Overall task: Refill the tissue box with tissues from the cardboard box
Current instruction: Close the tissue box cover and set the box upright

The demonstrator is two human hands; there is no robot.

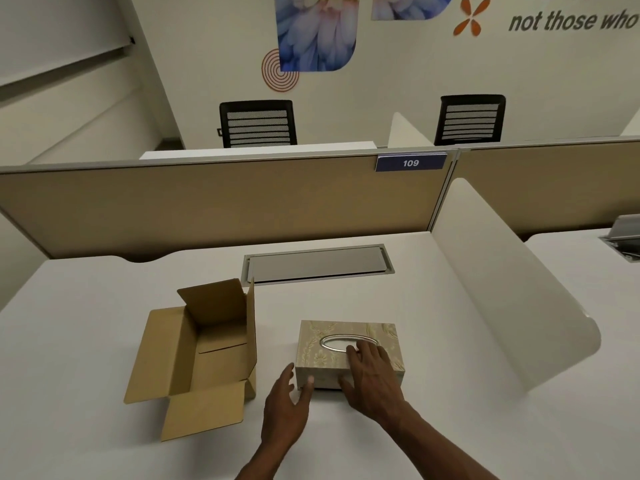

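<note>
A beige, floral-patterned tissue box (322, 348) with an oval silver-rimmed slot on top lies closed on the white desk (433, 341). My right hand (370, 375) rests flat on its top near the right front, fingers by the slot and thumb on the front face. My left hand (287, 403) touches the box's front left corner with the thumb against the front face, fingers spread. To the left stands a brown cardboard box (207, 351) with all flaps open; the part of its inside that I can see shows no tissues.
A metal cable hatch (318, 263) is set into the desk behind the boxes. A tan partition (207, 202) closes the far edge, and a white curved divider (502, 306) bounds the right side. Two black chairs (258, 124) stand beyond.
</note>
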